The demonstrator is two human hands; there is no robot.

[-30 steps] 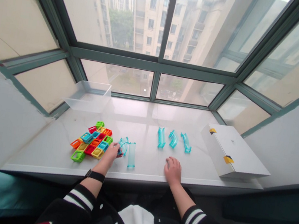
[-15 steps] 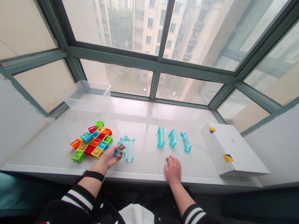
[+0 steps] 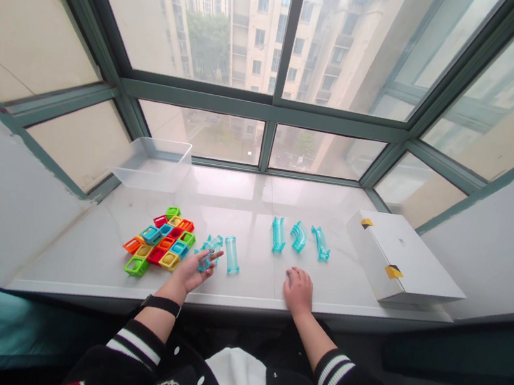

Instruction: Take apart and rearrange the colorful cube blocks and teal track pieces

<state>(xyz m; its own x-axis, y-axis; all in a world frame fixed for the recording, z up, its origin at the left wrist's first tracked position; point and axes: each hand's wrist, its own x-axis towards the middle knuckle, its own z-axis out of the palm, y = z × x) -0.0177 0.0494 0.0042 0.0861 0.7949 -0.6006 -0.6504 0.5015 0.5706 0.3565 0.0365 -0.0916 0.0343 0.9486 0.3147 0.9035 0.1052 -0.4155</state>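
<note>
Over a small cluster of clear turquoise track pieces (image 3: 215,242) reaches my left hand (image 3: 193,270), its palm turned partly up. Its fingers are stretched out and apart, with turquoise parts between and behind them; which piece they touch is hard to make out. Just right of the fingertips lies a straight turquoise track piece (image 3: 231,254), slightly tilted. My right hand (image 3: 299,290) rests palm down on the white sill, fingers loosely bent and nothing visible in them. Beyond it lie a straight track piece (image 3: 278,234), a curved track piece (image 3: 299,237) and another track piece (image 3: 320,244).
Several coloured square blocks (image 3: 156,256) form a flat patch left of my left hand. A clear plastic bin (image 3: 151,173) stands at the back left. On the right is a white box (image 3: 409,257) with yellow-black tape tabs. Windows enclose the white sill (image 3: 255,202).
The straight track piece by my left hand has shifted right and turned a little, away from the cluster. My left fingers have spread. The right hand has stayed in place.
</note>
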